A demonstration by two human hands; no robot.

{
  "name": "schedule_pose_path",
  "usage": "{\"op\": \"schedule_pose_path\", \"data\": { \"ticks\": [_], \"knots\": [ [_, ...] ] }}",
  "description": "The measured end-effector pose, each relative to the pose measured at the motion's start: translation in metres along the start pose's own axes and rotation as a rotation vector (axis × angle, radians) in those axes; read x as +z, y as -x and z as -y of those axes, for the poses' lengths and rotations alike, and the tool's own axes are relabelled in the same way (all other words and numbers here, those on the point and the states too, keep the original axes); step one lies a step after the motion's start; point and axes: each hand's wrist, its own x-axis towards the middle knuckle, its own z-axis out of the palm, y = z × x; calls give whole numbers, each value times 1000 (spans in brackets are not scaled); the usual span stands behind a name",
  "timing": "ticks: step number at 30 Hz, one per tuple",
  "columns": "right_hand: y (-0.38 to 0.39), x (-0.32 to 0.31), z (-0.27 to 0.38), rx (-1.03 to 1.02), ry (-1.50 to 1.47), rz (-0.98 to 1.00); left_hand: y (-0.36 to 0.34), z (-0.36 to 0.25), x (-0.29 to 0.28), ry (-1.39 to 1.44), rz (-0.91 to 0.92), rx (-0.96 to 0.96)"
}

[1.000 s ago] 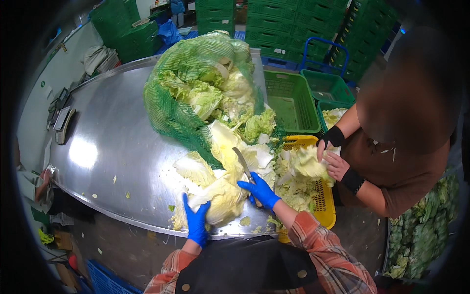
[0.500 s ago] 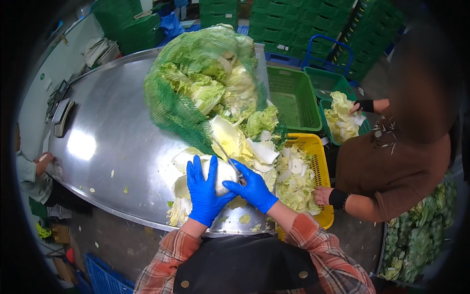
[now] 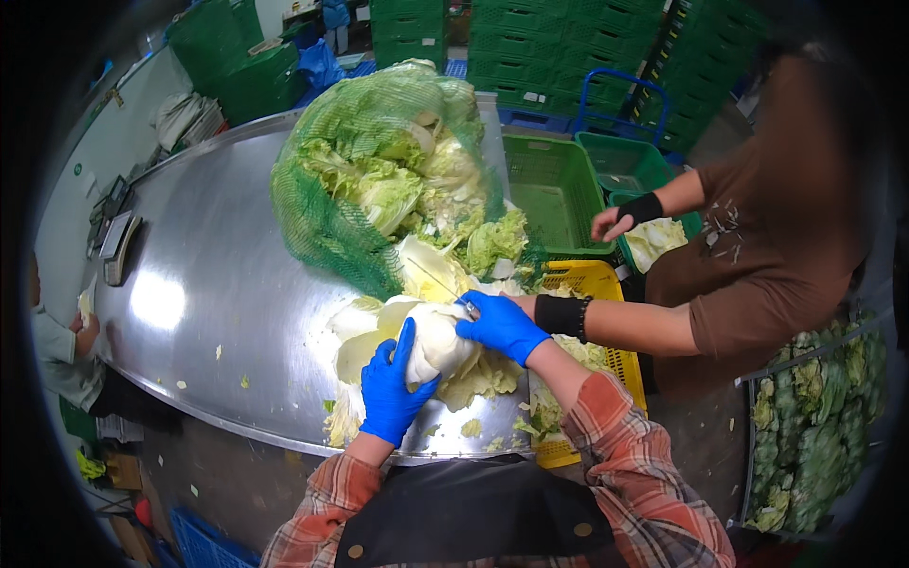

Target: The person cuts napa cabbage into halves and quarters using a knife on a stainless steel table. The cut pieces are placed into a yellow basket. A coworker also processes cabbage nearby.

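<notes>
A pale napa cabbage (image 3: 441,343) sits at the table's near edge, its base toward me. In a blue glove, my left hand (image 3: 394,386) cradles its left side, thumb and fingers pressed to it. My right hand (image 3: 504,328), also gloved in blue, is closed round a knife (image 3: 466,304) just right of the cabbage; most of the handle is hidden in the fist. Loose outer leaves (image 3: 365,346) lie left of the cabbage. Beyond it, a green mesh bag (image 3: 331,204) lies open with more cabbages and leaves (image 3: 390,196) inside.
A yellow crate (image 3: 625,374) with leaf scraps stands at the right, green crates (image 3: 559,185) behind it. A co-worker's arm (image 3: 644,327) reaches in past my right hand. Another person (image 3: 62,350) is at the metal table's (image 3: 218,246) left end, near a scale (image 3: 119,248).
My right hand and the knife have moved off the cabbage slightly to the right and up. The co-worker's near arm now stretches across toward the leaf pile; their other hand has left the leaves.
</notes>
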Motion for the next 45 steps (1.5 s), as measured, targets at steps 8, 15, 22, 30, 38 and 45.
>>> {"op": "schedule_pose_path", "data": {
  "ticks": [8, 15, 22, 30, 38, 45],
  "knots": [
    [28, 19, 2, -114, 86, -105, -17, -26, 11, 134, -53, 83],
    [34, 13, -33, -22, 60, -255, -16, -15, 10, 200, -153, 143],
    [60, 33, -45, 66, -106, -319, 43, 67, -48, 987, -21, -499],
    [61, 23, 20, -101, -225, -216, 42, 32, 6, 402, -288, -207],
    [44, 41, 7, -88, -5, -242, 12, 11, 74, 462, -77, -77],
    [13, 22, -43, -57, 293, -384, 2, 23, 76, 1076, 38, -275]
  ]
}}
